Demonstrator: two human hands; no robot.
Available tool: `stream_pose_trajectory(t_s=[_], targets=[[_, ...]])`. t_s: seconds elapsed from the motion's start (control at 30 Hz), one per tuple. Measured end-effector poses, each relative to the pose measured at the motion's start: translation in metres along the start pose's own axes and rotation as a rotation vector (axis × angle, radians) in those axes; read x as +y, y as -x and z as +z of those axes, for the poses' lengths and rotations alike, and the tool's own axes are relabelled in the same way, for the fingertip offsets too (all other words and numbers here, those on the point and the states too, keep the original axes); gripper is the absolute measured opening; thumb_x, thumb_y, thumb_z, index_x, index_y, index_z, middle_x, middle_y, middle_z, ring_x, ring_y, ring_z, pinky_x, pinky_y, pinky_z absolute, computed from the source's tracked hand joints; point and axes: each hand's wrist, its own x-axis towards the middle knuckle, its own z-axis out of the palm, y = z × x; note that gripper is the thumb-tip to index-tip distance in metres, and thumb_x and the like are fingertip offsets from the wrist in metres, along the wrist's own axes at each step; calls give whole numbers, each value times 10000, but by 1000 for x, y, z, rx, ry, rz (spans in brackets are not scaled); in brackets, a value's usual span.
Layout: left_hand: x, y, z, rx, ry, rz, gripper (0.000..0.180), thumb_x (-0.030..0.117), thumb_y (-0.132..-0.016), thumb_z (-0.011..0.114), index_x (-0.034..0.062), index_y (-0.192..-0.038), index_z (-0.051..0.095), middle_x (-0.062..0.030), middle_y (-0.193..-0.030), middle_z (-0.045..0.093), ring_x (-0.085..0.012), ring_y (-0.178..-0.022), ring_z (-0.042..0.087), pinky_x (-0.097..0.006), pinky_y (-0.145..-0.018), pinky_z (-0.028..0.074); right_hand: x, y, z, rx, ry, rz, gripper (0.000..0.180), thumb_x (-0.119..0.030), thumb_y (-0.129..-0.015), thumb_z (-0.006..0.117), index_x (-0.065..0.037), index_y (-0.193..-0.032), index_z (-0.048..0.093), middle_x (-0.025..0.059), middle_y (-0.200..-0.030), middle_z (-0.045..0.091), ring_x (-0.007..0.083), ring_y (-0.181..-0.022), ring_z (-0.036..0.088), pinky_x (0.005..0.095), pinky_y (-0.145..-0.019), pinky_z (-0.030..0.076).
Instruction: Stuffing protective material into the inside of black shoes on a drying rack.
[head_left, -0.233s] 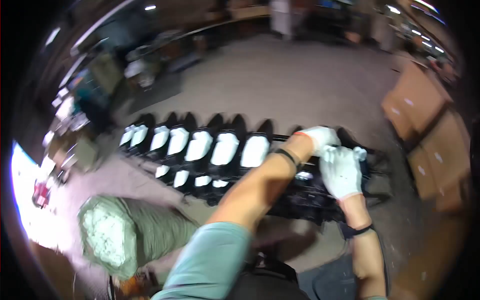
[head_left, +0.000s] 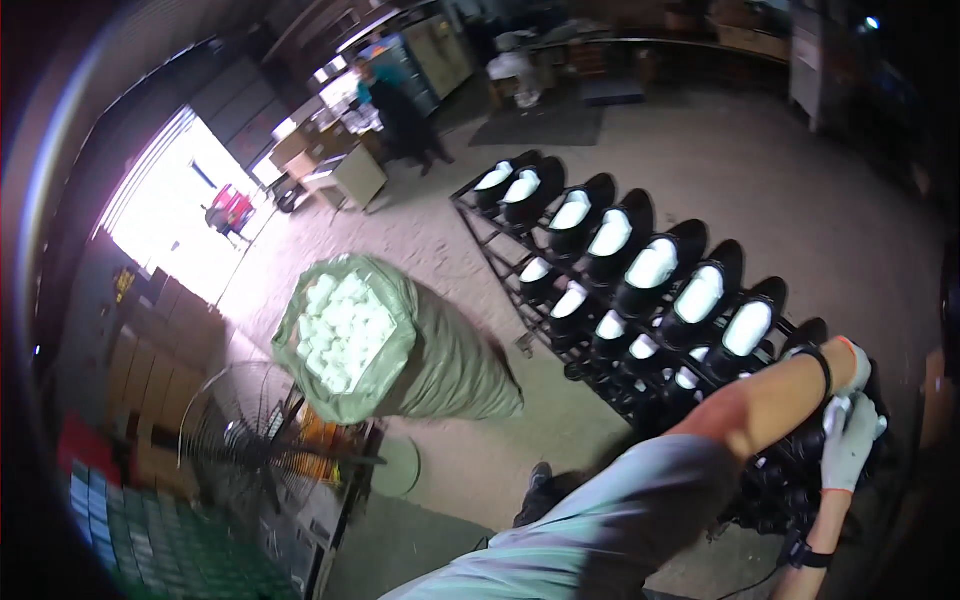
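Observation:
Black shoes (head_left: 655, 265) stand in rows on a dark metal rack (head_left: 500, 268), most with white stuffing (head_left: 697, 295) in their openings. At the rack's near right end, my left hand (head_left: 852, 366) in a white glove reaches over a shoe (head_left: 806, 334). Its fingers are hidden behind the wrist and the other hand. Just below it is my right hand (head_left: 850, 445), also gloved, with fingers bent together around something I cannot make out. The two hands are close together, and dark shoes lie beneath them.
Left of the rack leans a tall green sack (head_left: 450, 350) full of white wads (head_left: 345, 330). A black wire fan (head_left: 245, 440) stands at lower left, near stacked cartons (head_left: 150, 380). Farther back, a person (head_left: 395, 110) is by a table with boxes (head_left: 345, 178), beside a bright doorway (head_left: 175, 215).
My view has swung left and tilted, so rack and hands now appear farther right and the sack nearer the middle. Both hands stay close together at the rack's end.

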Motion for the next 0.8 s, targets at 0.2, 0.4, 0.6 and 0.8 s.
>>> stream_pose_trajectory(t_s=[0.2, 0.4, 0.6, 0.8], targets=[[-39, -9, 43, 190, -5, -227, 366, 273, -877, 830, 161, -1223, 878, -105, -1262, 832, -317, -1216, 781, -456, -992, 627, 87, -33, 124, -185, -493, 159, 340, -45, -1006, 649, 37, -1334, 678, 249, -1348, 680, 441, -1259, 614, 503, -1119, 475], [-75, -32, 91, 257, -57, -207, 596, 369, -861, 866, 93, -1385, 802, -217, -1642, 582, -405, -1510, 546, -488, -1244, 425, -23, -25, 58, -259, 121, 0, 316, -148, -1048, 688, 31, -1309, 674, 210, -1266, 669, 454, -1200, 623, 556, -1168, 385], [-39, 52, 53, 282, -251, -90, 534, 357, -774, 895, 77, -1227, 847, -151, -1418, 701, -355, -1337, 621, -450, -1135, 489, 13, -28, 100, -181, 199, 23, 456, -150, -986, 737, 40, -1387, 630, 231, -1279, 684, 465, -1215, 616, 562, -1148, 404], [-32, 425, 50, 993, 82, 56, 109, 95, -828, 742, 45, -923, 760, -111, -1194, 703, -330, -1212, 628, -404, -1008, 567, -92, -15, 87, -34, -38, -92, 309, -78, -1023, 676, 38, -1309, 696, 212, -1215, 732, 370, -1059, 709, 461, -996, 554]])
